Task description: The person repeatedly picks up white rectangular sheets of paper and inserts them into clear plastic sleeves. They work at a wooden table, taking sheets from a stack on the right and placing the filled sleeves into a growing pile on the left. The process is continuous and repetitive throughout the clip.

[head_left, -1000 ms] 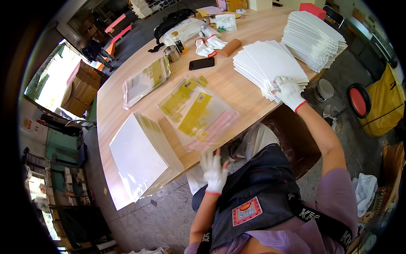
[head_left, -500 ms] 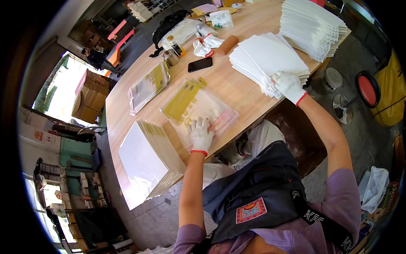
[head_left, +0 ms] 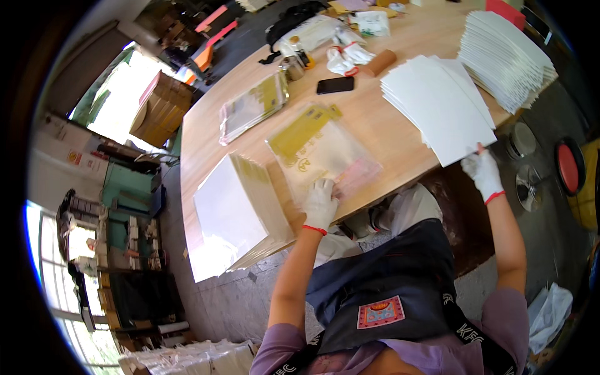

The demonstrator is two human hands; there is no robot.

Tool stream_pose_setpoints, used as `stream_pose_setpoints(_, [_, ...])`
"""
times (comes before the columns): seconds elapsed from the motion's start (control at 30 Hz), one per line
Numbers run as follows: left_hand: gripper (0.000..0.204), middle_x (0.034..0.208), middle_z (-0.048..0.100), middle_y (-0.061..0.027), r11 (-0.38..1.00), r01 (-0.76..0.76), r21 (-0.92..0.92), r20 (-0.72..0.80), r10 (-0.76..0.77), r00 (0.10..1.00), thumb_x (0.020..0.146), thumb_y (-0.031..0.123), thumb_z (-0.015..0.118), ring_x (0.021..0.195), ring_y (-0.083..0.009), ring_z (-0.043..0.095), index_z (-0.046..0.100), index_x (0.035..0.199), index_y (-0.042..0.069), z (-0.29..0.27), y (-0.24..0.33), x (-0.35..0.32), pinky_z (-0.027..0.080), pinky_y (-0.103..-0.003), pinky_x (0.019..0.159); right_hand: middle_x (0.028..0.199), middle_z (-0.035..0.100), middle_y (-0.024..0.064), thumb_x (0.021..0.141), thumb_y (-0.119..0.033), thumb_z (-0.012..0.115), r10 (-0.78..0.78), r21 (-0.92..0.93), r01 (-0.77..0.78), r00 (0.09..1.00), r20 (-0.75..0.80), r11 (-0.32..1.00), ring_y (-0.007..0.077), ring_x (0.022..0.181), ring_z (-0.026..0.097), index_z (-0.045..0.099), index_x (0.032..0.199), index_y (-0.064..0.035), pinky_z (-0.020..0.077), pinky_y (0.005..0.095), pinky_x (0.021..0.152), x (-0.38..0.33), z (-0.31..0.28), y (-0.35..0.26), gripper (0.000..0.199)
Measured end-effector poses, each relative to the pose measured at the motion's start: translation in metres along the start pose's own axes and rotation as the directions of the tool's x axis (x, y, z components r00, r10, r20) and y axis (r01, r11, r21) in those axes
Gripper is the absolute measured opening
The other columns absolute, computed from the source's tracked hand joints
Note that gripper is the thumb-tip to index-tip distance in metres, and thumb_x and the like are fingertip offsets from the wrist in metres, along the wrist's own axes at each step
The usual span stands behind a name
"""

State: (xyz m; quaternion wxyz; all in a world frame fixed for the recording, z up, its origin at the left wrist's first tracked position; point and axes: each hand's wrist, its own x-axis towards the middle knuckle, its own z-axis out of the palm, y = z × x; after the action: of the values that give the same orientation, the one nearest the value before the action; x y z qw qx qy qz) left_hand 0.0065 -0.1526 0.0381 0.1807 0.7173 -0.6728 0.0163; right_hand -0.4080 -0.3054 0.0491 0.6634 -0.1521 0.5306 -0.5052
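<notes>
Both my hands wear white gloves with red cuffs. My left hand is at the near edge of a stack of clear plastic bags with gold and pink printing, its fingers bent together on the top bag's edge. My right hand pinches the near right corner of a white sheet, the thumb on top and most fingers underneath. That sheet still lies over a fanned pile of white sheets. Left of my left hand stands a stack of sheets in clear bags.
A second pile of plastic bags lies farther back, near a black phone, jars and a brown roll. A tall white stack stands at the far right. Beside the table is a red-topped stool.
My right hand has moved down and right to the sheet's corner, and the top sheet has shifted toward me. My left fingers have drawn closer together on the bag. The view has shifted.
</notes>
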Motion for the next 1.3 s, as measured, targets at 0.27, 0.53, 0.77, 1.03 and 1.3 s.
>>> stream_pose_setpoints(0.27, [0.019,0.082,0.057,-0.0115,0.993,0.076,-0.085,-0.074,-0.082,0.994,0.067,0.003,0.057,0.083,-0.0309,0.055,0.056,0.085,0.008,-0.009,-0.007,-0.018,0.046,-0.042,0.069,0.073,0.055,0.0018,0.088,-0.014,0.056,-0.394,0.000,0.405,0.890,0.230,0.914,0.0083,0.043,0.045,0.054,0.099,-0.0091,0.0319,0.0213,0.032,0.023,-0.014,-0.004,0.013])
stream_pose_setpoints(0.53, [0.021,0.092,0.057,-0.0090,0.976,0.160,-0.145,-0.006,-0.163,0.987,0.072,0.009,0.056,0.091,-0.0294,0.055,0.055,0.092,0.010,-0.007,-0.013,-0.023,0.046,-0.041,0.073,0.105,0.060,0.0129,0.075,-0.018,0.063,0.162,-0.243,-0.016,0.789,0.593,0.970,0.0221,0.091,0.062,0.047,0.120,0.0060,0.0513,0.0315,0.078,-0.096,-0.022,0.057,0.053])
stream_pose_setpoints(0.77, [0.018,0.093,0.057,-0.0085,0.988,0.077,-0.132,-0.063,-0.085,0.994,0.076,0.013,0.059,0.086,-0.0290,0.057,0.058,0.094,0.012,0.003,-0.018,-0.026,0.048,-0.040,0.068,0.086,0.062,0.0086,0.078,-0.017,0.060,0.188,-0.185,-0.115,0.873,0.451,0.976,0.0139,0.058,0.058,0.048,0.116,0.0008,0.0454,0.0248,0.046,-0.087,-0.038,0.089,0.044])
stream_pose_setpoints(1.03, [0.025,0.084,0.060,-0.0111,0.794,0.181,-0.580,0.059,-0.181,0.982,0.082,-0.002,0.048,0.070,-0.0231,0.056,0.062,0.101,0.007,-0.005,-0.011,-0.015,0.045,-0.030,0.061,0.110,0.059,0.0129,0.087,-0.021,0.053,0.164,-0.028,-0.173,0.855,0.492,0.985,0.0207,0.094,0.062,0.046,0.122,0.0020,0.0517,0.0305,0.076,-0.084,-0.044,0.126,0.043])
stream_pose_setpoints(1.3, [0.032,0.090,0.061,-0.0114,0.934,0.034,-0.355,-0.102,-0.075,0.992,0.076,-0.007,0.051,0.075,-0.0236,0.058,0.060,0.103,0.007,-0.017,0.019,-0.028,0.046,-0.030,0.064,0.065,0.057,-0.0029,0.089,-0.026,0.052,0.109,-0.035,-0.103,0.937,0.333,0.994,0.0027,0.043,0.045,0.056,0.100,-0.0061,0.0321,0.0170,0.037,-0.139,0.003,0.128,0.023])
